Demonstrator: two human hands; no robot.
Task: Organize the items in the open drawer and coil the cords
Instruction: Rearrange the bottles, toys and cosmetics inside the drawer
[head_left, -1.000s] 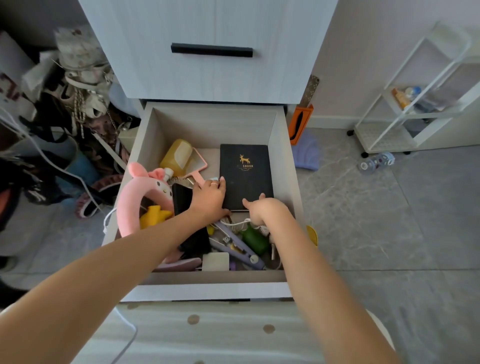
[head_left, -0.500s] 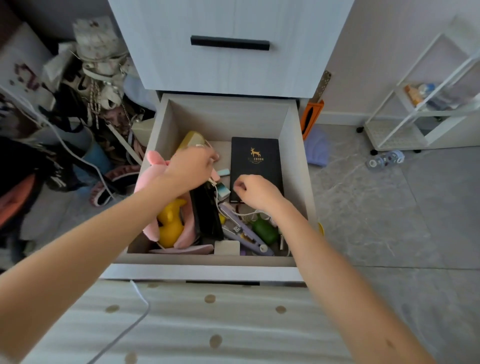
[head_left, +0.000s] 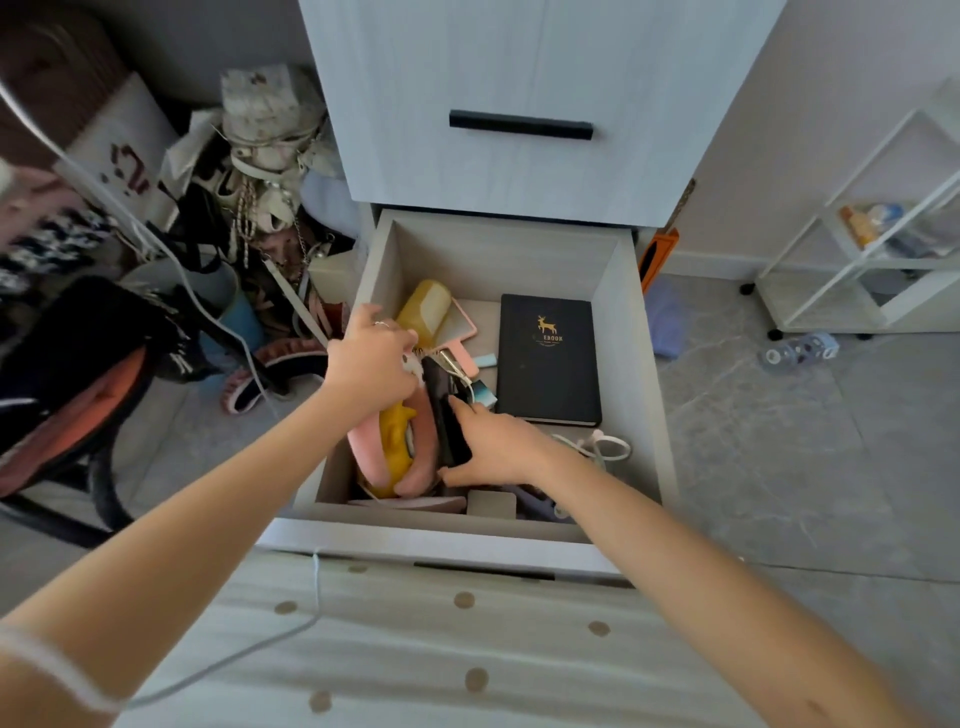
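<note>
Both hands are inside the open drawer (head_left: 640, 364). My left hand (head_left: 371, 358) is at the left wall, above the top end of the pink plush toy (head_left: 418, 457). Its fingers are curled downward, and I cannot tell what they hold. My right hand (head_left: 493, 441) grips the black flat device (head_left: 445, 410), which stands on its edge beside the toy, with the thumb at its near end and the fingers along its side.

The white cord (head_left: 597, 448) lies in a loose tangle on the drawer floor, just in front of the black notebook (head_left: 545, 358) and beside my right wrist. I think it is light, limp and a little springy, so it will not keep its shape if I grab it in the middle. It is better to pinch it near one end and wind it in loops. The device looks stiff and smooth, perhaps slippery, so I would hold it by the long edges. The notebook is rigid and easy to slide.
</note>
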